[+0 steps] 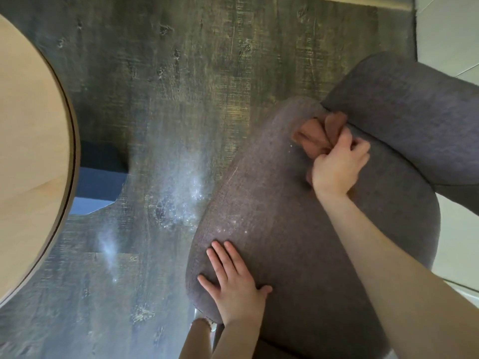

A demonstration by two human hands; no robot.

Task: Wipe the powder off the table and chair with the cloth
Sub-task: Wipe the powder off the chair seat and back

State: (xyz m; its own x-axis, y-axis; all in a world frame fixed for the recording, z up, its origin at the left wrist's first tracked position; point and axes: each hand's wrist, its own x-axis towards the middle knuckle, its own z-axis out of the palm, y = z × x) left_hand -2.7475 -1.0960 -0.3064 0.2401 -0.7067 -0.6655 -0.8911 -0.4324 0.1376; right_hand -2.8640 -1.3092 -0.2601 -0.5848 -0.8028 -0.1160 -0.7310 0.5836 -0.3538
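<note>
Cloth (315, 137) first: it's a bunched brownish rag sitting right in the seam where the chair (298, 229) seat meets its backrest, and the right hand (337, 167) has its fingers curled tight around it, knuckles up. The left hand (232, 278) lies flat with straight fingers on the near-left edge of the seat, holding nothing, well apart from the other hand, and looks like it's bracing the cushion. My read is the chair part of the job is underway, working the crevice. White powder (228, 226) specks show on the seat fabric between the hands, mostly toward the left rim, so I'd drag the cloth out of the seam in long strokes toward one edge rather than scrubbing, since woven upholstery like this probably traps dust if you grind it in. Refolding to a clean face would help too. Plenty of powder has landed on the dark rug (181, 198) just beside the chair, so sweeping off that side likely makes a mess. The round wooden table (31, 151) sits at far left; I can't see any powder on the part in view. No brands, labels or writing readable anywhere.
</note>
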